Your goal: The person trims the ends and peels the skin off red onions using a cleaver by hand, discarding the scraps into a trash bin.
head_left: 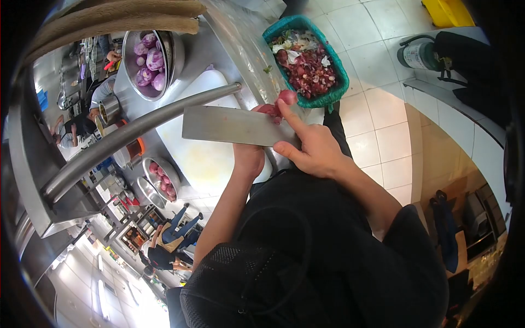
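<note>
- Grey steel makes up the broad cleaver (232, 126), its handle end hidden in the grip of the right hand (322, 153); that hand is closed on it, forefinger reaching past the blade to a loose red piece (287, 98).
- Just past the blade's far edge, near that forefinger, sits a red onion (267, 111), partly covered by the steel.
- The left hand (249, 158) is under the blade and seems to support the onion; its fingers are mostly hidden, so I cannot tell how tightly they close.
- Expect the onion to be light and firm, with papery skin and slick layers beneath; cup its rounded sides, fingertips clear of the edge.
- The cleaver looks stiff and blade-heavy, best held where handle meets blade.
- Left of the grip lies a white board (188, 156); farther left, a bowl holds purple onions (155, 60).
- Beyond the fingertips, to the right, a green-lined bin (343, 82) holds red peelings (311, 71).
</note>
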`<state>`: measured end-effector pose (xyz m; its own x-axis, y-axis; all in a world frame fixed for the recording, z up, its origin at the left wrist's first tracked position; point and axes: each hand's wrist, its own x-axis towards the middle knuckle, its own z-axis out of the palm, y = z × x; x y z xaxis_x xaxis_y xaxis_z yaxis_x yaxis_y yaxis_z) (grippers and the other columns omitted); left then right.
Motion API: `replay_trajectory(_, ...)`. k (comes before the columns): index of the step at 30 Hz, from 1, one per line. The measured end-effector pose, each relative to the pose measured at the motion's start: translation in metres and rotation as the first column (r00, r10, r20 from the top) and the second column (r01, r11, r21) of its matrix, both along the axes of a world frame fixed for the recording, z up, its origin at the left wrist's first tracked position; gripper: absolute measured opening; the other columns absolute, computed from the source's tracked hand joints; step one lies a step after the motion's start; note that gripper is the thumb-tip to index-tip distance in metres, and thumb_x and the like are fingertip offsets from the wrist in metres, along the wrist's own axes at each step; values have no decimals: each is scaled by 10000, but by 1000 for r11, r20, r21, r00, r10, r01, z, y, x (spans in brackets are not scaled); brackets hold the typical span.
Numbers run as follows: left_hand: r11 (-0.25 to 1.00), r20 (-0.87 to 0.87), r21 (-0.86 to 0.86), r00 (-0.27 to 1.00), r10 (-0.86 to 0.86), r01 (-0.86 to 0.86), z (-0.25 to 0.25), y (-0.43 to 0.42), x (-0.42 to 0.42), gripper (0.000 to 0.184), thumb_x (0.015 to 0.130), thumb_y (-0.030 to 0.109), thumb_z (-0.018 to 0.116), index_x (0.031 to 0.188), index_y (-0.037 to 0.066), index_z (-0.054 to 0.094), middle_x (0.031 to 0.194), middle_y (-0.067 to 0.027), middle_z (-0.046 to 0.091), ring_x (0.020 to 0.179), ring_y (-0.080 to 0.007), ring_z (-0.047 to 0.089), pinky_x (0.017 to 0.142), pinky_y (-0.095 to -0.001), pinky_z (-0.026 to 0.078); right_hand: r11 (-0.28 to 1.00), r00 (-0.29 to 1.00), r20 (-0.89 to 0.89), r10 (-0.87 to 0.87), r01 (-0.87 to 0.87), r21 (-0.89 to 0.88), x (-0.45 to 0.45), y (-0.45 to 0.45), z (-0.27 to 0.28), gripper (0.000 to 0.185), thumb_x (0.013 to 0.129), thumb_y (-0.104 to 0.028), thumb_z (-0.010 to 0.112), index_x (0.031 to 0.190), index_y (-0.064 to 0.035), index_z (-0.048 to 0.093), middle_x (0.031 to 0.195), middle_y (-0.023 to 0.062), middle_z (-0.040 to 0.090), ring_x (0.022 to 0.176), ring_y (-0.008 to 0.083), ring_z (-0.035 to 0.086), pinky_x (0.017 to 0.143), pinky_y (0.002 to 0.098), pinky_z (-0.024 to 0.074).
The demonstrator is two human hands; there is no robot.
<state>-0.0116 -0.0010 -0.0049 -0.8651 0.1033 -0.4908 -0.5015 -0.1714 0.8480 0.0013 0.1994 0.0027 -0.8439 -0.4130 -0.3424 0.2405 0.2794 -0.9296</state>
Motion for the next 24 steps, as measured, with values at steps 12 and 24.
replay_trajectory(12, 987, 81, -153, 994, 70, -57, 2, 1, 3, 257, 924, 29, 696, 1172, -26, 655, 1143, -111, 681, 980, -184, 669, 900, -326, 548, 941, 960, 163, -226, 259, -217, 14, -14, -44, 664, 976, -572, 580, 1462, -123, 537, 812, 148, 708, 714, 304, 665, 722, 400, 524)
replay_trajectory(24, 998, 62, -48, 997, 36, -33, 4, 4, 1, 366, 917, 48, 696, 1259, -46, 608, 1179, -133, 673, 1052, -203, 652, 950, -351, 537, 975, 978, -14, -207, 206, -87, 11, 7, -11, 888, 928, -627, 584, 1569, -65, 335, 618, 188, 595, 622, 406, 648, 669, 455, 528)
